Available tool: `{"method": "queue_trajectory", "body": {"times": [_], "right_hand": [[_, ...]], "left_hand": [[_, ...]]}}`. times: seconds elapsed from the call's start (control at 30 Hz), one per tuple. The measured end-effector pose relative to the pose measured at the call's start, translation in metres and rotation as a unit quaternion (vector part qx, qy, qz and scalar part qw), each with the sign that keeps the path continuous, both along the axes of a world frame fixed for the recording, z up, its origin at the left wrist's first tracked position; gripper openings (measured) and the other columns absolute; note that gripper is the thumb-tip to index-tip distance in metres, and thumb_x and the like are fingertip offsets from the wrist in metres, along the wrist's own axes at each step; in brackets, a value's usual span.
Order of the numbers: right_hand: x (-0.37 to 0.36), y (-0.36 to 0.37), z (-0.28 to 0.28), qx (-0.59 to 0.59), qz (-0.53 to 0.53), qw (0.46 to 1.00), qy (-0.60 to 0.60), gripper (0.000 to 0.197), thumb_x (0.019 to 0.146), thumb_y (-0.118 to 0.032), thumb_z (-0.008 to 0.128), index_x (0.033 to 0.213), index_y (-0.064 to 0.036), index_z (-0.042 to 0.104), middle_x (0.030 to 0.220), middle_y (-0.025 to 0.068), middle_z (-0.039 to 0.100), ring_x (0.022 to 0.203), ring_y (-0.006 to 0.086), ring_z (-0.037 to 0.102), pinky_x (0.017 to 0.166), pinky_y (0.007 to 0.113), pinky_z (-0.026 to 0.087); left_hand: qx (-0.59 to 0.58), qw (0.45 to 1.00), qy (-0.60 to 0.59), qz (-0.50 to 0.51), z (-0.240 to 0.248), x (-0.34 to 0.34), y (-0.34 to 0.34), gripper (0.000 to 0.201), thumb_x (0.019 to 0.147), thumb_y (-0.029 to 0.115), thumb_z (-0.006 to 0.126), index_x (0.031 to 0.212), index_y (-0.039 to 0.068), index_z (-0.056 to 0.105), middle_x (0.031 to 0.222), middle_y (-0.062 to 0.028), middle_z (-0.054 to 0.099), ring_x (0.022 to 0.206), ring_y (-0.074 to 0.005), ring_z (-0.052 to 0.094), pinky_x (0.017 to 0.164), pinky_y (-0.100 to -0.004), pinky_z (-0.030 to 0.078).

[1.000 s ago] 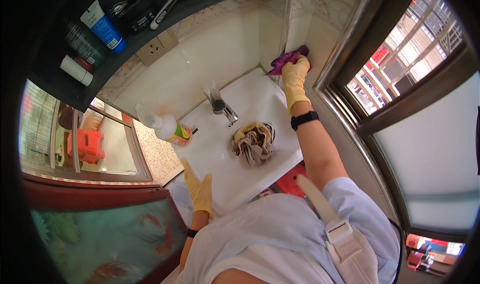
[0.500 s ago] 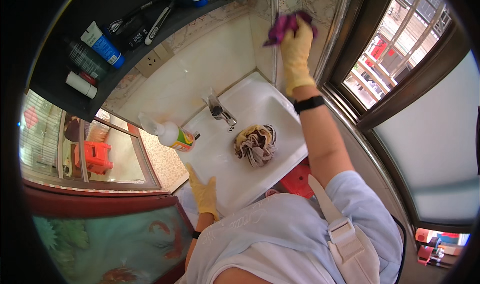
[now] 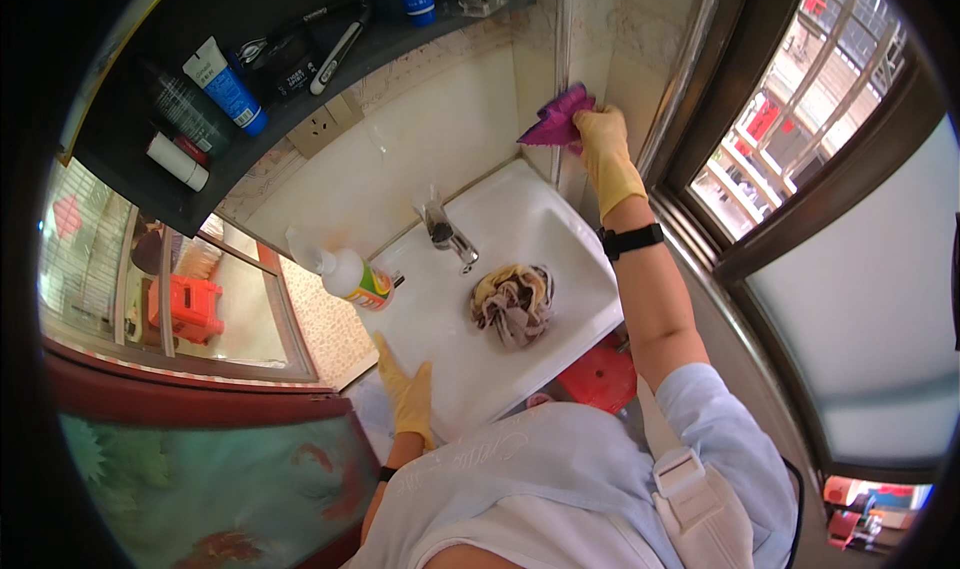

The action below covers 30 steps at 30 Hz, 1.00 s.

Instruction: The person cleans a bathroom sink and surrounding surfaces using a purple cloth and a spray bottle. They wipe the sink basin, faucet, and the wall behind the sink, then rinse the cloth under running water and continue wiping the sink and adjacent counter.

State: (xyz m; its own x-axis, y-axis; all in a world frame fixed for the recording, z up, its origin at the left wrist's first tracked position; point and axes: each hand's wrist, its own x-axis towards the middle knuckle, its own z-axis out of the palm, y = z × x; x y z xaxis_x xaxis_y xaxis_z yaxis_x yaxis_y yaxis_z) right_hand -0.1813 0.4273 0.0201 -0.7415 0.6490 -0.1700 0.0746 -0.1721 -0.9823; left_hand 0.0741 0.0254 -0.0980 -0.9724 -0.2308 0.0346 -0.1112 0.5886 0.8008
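Observation:
My right hand, in a yellow rubber glove, grips a purple cloth against the vertical metal pipe in the wall corner, above the sink's far right. My left hand, gloved in yellow too, rests on the near left edge of the white sink with thumb and fingers apart. A crumpled wet rag, brown, grey and yellow, lies in the basin below the chrome faucet. On the sink's left rim stands a white spray bottle with a colourful label.
A dark shelf holding tubes, bottles and a thermometer-like white stick overhangs the upper left. Under it is a wall socket. A dark-framed window borders the right. Below the sink sits a red plastic stool or basin.
My right hand has moved down along the pipe with the purple cloth, which now spreads out to its left. My left hand stays on the sink edge.

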Motion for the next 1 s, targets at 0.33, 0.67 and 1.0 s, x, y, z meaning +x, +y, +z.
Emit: {"method": "queue_trajectory", "body": {"times": [0.33,0.67,1.0], "right_hand": [[0.040,0.026,-0.045,0.327,0.006,0.942,-0.072,0.013,0.080,-0.005,0.063,0.093,-0.0034,0.067,0.089,0.0199,0.069,0.088,0.0333,0.067,0.080,0.037,0.051],[0.078,0.072,0.148,0.883,-0.157,0.422,0.134,0.026,0.074,-0.014,0.063,0.099,-0.0118,0.070,0.105,0.0086,0.067,0.092,0.0315,0.063,0.081,0.046,0.050],[0.077,0.040,0.072,0.867,0.149,0.367,-0.304,0.015,0.082,-0.022,0.063,0.088,-0.0141,0.075,0.093,0.0054,0.070,0.093,0.0266,0.067,0.076,0.042,0.052]], "left_hand": [[0.043,0.999,-0.017,-0.016,0.014,-0.008,0.016,0.100,0.075,0.000,0.068,0.157,0.016,0.014,0.151,-0.0216,0.028,0.139,-0.0353,0.032,0.114,-0.0401,0.031],[0.037,0.999,0.009,-0.007,0.003,-0.006,0.010,0.095,0.075,-0.001,0.066,0.156,0.012,0.019,0.153,-0.0192,0.030,0.141,-0.0336,0.031,0.116,-0.0393,0.028],[0.078,0.997,-0.024,0.007,0.019,-0.008,0.015,0.093,0.076,-0.002,0.064,0.156,0.012,0.018,0.153,-0.0182,0.030,0.141,-0.0320,0.032,0.116,-0.0371,0.029]]}}
